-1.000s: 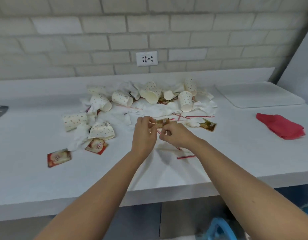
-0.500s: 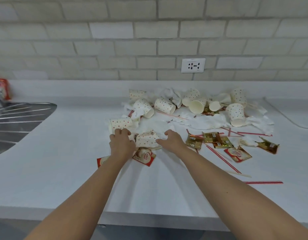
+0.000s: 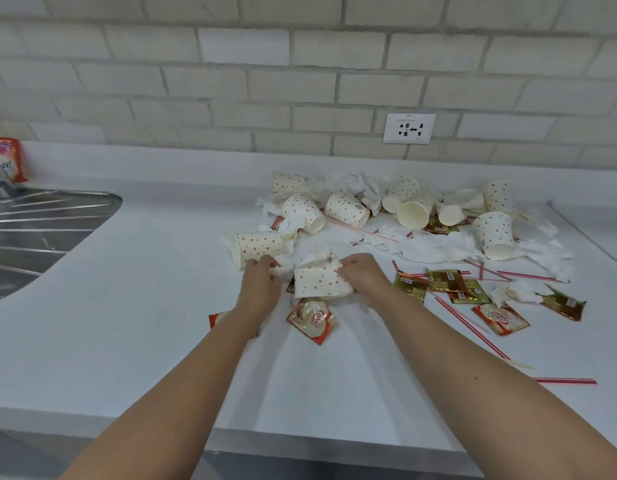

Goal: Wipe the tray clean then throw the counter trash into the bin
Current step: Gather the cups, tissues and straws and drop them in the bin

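On the white desk (image 3: 144,323), a flattened dotted cup (image 3: 319,282) is pinched by right-hand fingers (image 3: 348,270); crumpled tissue (image 3: 282,270) is gripped by left-hand fingers (image 3: 265,266) beside it.

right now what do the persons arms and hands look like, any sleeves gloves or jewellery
Both forearms are bare right up to the bottom edge of the picture, so no sleeves show. The left hand and the right hand have no gloves on. No watch, bracelet or ring can be seen on either wrist or on the visible fingers. The right forearm carries a small dark mole.
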Demonstrator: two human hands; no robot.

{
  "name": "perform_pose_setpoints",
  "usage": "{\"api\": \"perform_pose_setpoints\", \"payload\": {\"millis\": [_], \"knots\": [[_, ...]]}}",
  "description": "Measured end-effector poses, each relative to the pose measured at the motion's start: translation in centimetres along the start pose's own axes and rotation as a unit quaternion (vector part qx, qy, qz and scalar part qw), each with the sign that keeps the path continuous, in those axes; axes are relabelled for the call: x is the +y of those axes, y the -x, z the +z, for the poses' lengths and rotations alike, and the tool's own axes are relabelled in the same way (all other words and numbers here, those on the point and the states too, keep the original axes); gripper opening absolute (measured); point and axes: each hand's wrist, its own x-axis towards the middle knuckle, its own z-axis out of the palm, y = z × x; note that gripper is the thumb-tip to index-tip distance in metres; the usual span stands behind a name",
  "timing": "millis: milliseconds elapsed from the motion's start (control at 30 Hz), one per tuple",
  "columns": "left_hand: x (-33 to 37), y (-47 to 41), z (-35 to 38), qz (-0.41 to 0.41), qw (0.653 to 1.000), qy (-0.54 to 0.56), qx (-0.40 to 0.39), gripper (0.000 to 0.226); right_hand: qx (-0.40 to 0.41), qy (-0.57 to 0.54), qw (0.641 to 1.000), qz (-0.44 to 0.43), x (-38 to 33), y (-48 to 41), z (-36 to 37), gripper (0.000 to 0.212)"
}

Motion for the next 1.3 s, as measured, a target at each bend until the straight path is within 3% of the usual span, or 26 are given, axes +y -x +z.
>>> {"api": "perform_pose_setpoints", "payload": {"millis": [233, 333, 400, 500, 600, 667, 933, 1133, 1300], "knots": [[0.8, 0.0, -4.4, -0.012, 0.987, 0.154, 0.049, 0.038, 0.07, -0.047, 0.995, -0.049, -1.1, -0.3, -1.2, 0.026], [0.2, 0.2, -6.3, -0.047, 0.987, 0.151, 0.035, 0.029, 0.08, -0.057, 0.993, -0.06, -1.2, -0.2, -1.2, 0.019], [-0.6, 0.3, -7.2, -0.096, 0.987, 0.125, -0.013, 0.02, 0.07, -0.06, 0.993, -0.067, -1.3, -0.1, -1.1, 0.017], [-1.8, 0.8, -7.9, -0.125, 0.985, 0.024, -0.117, 0.027, 0.056, -0.055, 0.994, -0.075, -1.4, 0.2, -0.6, 0.014], [-3.2, 1.9, -7.4, -0.086, 0.949, -0.188, -0.239, 0.059, 0.043, -0.054, 0.994, -0.08, -1.4, 0.5, 0.0, 0.014], [-4.0, 2.6, -6.8, -0.077, 0.937, -0.222, -0.257, 0.075, 0.035, -0.046, 0.995, -0.083, -1.4, 0.7, 0.2, 0.016], [-4.3, 2.6, -6.4, -0.06, 0.939, -0.225, -0.254, 0.084, 0.033, -0.033, 0.995, -0.088, -1.2, 1.4, 0.0, 0.025], [-0.9, 3.3, -5.0, -0.021, 0.965, -0.128, -0.228, 0.056, 0.044, -0.041, 0.995, -0.082, -0.7, 1.7, -1.3, 0.012], [2.9, 4.3, -0.8, -0.004, 0.953, -0.081, -0.291, 0.072, 0.063, -0.042, 0.994, -0.073, -0.1, 1.9, -2.5, 0.013]]}}
